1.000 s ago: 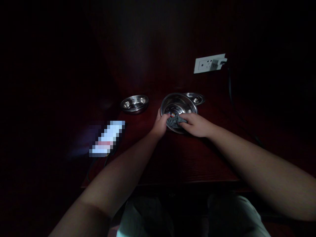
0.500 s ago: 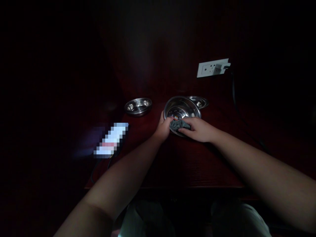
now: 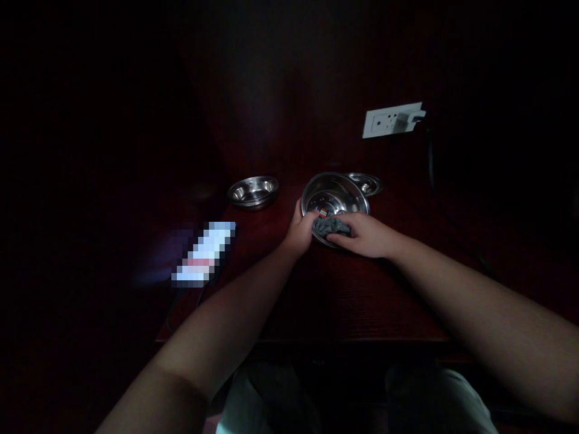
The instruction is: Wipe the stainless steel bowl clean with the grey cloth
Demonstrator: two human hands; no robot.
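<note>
A shiny metal bowl is tilted toward me above the dark red table. My left hand grips its left rim, thumb on the inner side and fingers hidden behind the wall. In my right hand is a crumpled grey cloth, pressed against the near inside of the bowl. A small sticker with red and white on it shows inside the bowl, just above the cloth.
Stacked metal bowls stand at the back left. A metal dish lies behind the held bowl, partly hidden. A lit, blurred-out phone with a cable is at the left. A white wall socket holds a plug with a dark cord.
Both hands keep their hold, and the cloth stays at almost the same spot in the bowl. The whole view has shifted slightly, with things sitting a little higher.
</note>
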